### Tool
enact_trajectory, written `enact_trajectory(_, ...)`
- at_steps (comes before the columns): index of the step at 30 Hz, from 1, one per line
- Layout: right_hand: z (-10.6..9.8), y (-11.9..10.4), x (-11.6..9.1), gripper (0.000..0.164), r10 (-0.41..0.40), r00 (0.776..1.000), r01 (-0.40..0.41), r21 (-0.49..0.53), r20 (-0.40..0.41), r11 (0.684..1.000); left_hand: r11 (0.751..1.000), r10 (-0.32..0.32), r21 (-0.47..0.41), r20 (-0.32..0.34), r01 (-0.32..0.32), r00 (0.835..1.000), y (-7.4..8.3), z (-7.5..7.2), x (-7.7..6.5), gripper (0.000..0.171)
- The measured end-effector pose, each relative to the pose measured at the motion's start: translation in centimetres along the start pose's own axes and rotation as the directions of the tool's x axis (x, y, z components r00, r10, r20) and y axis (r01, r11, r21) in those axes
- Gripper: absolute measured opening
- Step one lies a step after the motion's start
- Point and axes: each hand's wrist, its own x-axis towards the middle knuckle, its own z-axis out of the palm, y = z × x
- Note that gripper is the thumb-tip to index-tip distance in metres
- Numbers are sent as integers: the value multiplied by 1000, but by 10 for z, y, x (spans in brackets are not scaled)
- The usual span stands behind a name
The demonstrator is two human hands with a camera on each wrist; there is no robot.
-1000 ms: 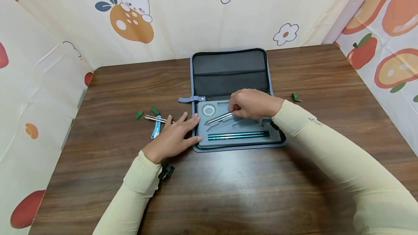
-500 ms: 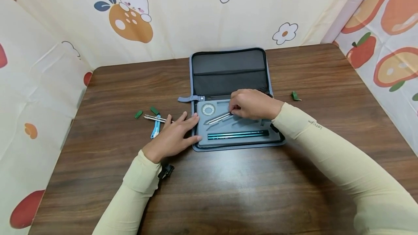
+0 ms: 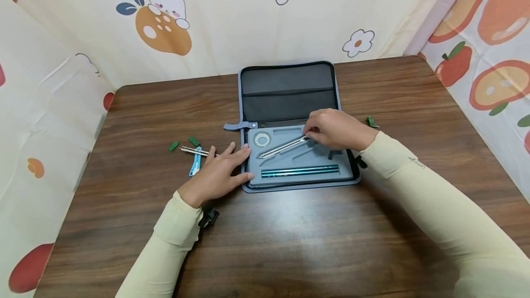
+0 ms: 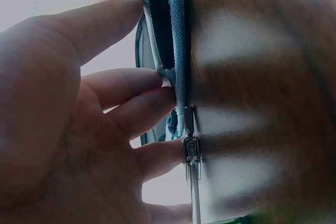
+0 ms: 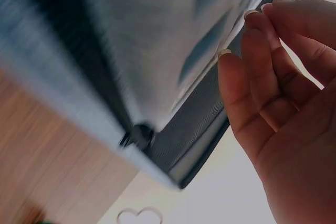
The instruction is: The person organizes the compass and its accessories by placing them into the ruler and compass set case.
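Note:
In the head view an unzipped blue case lies open, with a grey moulded tray inside. My right hand pinches the head end of a silver drawing compass, which slants over the tray with its points toward the left. The right wrist view shows the right hand's bent fingers beside the case, the compass out of sight there. My left hand rests spread against the case's left edge. Below its fingers in the left wrist view is a slim metal instrument, partly covered by the hand in the head view.
Two dark teal pencils and a clear ring-shaped piece lie in the tray. Left of the case are a light blue tool and green pieces; another green piece lies to the right. A zipper strap sticks out leftward.
My right hand has shifted right and slightly up along the compass, so more of its length shows. The left hand stays at the case edge.

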Motion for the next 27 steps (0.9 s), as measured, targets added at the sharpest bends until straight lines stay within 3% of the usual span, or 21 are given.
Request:
enact_trajectory(7, -17, 23, -22, 13, 137, 990, -137, 4, -38, 991, 1000, -2, -7, -6, 2, 1000, 0, 0, -1, 68)
enact_trajectory(15, -30, 50, -57, 13, 231, 969, -236, -48, -90, 970, 1000, 5, 4, 1, -5, 1000, 0, -1, 0, 68)
enact_trajectory(27, -37, 81, -91, 30, 250, 963, -265, -199, -96, 944, 1000, 3, -8, 2, -3, 1000, 0, -1, -1, 67)
